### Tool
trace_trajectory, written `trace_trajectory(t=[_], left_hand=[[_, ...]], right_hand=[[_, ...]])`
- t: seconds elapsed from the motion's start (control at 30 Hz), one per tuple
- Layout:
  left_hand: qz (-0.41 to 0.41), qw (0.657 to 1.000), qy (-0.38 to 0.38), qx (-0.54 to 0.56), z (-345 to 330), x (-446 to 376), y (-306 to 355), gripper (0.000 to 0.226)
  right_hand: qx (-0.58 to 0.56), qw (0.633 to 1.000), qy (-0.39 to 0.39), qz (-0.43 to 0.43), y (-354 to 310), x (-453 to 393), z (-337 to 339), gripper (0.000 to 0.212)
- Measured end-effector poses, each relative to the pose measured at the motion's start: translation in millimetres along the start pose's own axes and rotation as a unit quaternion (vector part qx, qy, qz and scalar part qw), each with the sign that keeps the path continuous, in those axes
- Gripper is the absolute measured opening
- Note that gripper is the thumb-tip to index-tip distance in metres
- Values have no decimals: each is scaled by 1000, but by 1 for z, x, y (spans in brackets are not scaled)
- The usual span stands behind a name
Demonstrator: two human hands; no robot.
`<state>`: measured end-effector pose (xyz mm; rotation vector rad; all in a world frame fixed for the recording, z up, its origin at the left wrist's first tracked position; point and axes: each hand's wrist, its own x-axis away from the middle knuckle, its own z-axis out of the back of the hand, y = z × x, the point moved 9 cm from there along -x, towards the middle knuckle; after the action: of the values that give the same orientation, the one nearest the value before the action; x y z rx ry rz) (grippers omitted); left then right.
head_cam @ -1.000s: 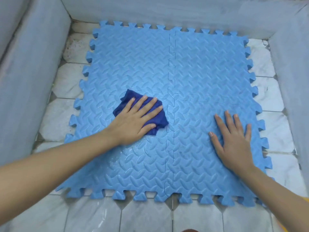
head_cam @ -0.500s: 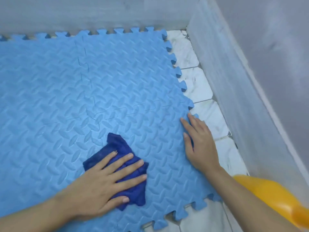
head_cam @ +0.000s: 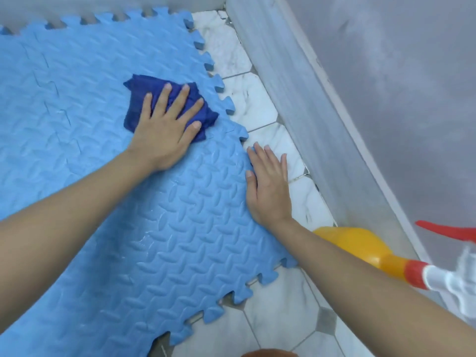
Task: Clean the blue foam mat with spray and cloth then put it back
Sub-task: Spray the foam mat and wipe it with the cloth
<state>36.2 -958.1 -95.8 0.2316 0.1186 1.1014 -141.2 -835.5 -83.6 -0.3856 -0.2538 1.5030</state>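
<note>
The blue foam mat [head_cam: 77,140], made of interlocking tiles with a raised pattern, lies flat on the tiled floor and looks wet in patches. My left hand [head_cam: 164,127] presses flat on a dark blue cloth [head_cam: 139,91] near the mat's right edge. My right hand [head_cam: 269,186] rests palm down on that right edge, fingers partly on the white tile. A yellow spray bottle [head_cam: 360,246] with a red collar and white trigger head lies on the floor behind my right forearm.
White marble-look floor tiles [head_cam: 280,318] border the mat on the right and front. A grey wall with a pale skirting [head_cam: 322,119] runs close along the right side. Another grey wall closes off the far edge of the mat.
My left hand has swept the cloth from the mat's near middle to its far right edge. My right hand stayed on the right edge. The view swung right, showing more of the spray bottle.
</note>
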Motion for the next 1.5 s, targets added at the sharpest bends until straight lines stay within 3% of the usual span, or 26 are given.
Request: trace_trajectory(t=[0.2, 0.27, 0.33, 0.4, 0.47, 0.53, 0.6, 0.67, 0.77, 0.87, 0.97, 1.07, 1.2, 1.3, 1.4, 1.5], left_hand=[[-192, 976, -90, -43, -14, 214, 68, 55], [-206, 972, -104, -48, -13, 249, 59, 54], [-146, 985, -79, -50, -6, 242, 26, 56], [-19, 998, -42, -51, 4, 218, -27, 59], [113, 993, -26, -31, 11, 200, -78, 61], [169, 985, -34, -18, 15, 191, -93, 62], [119, 992, -39, -29, 12, 190, -69, 62], [-5, 997, -58, -52, 3, 201, -14, 59], [-199, 976, -65, -55, -17, 228, 79, 55], [-264, 961, -66, -48, -30, 216, 124, 57], [-236, 969, -49, -55, -36, 161, 125, 56], [-156, 986, -22, -57, -28, 86, 99, 55], [-6, 999, -8, -40, -7, 10, 16, 60], [82, 996, 17, -29, 7, -1, -49, 56], [82, 996, 17, -18, 9, 28, -54, 56], [25, 999, -23, -13, 5, 97, -32, 59]], right_hand=[[12, 1000, 12, 3, -4, 1, 1, 47], [20, 1000, 5, -6, -4, 3, 0, 47], [29, 1000, -7, -5, -5, 4, -2, 47], [40, 999, -23, -1, -6, 4, -1, 48], [45, 998, -38, -8, 2, 10, 5, 47], [48, 998, -43, -23, 15, 30, 15, 47], [42, 996, -58, -44, 27, 63, 19, 49], [26, 994, -80, -65, 32, 90, 12, 51], [25, 995, -68, -75, 33, 98, 6, 51], [34, 996, -61, -58, 29, 92, 5, 50], [-1, 995, -55, -78, 27, 82, 7, 53], [11, 996, -50, -72, 20, 73, 4, 53], [21, 994, -51, -90, 22, 75, 3, 54], [28, 995, -50, -87, 21, 74, 4, 53], [24, 995, -47, -89, 21, 74, 5, 53], [39, 995, -48, -83, 22, 74, 6, 55]])
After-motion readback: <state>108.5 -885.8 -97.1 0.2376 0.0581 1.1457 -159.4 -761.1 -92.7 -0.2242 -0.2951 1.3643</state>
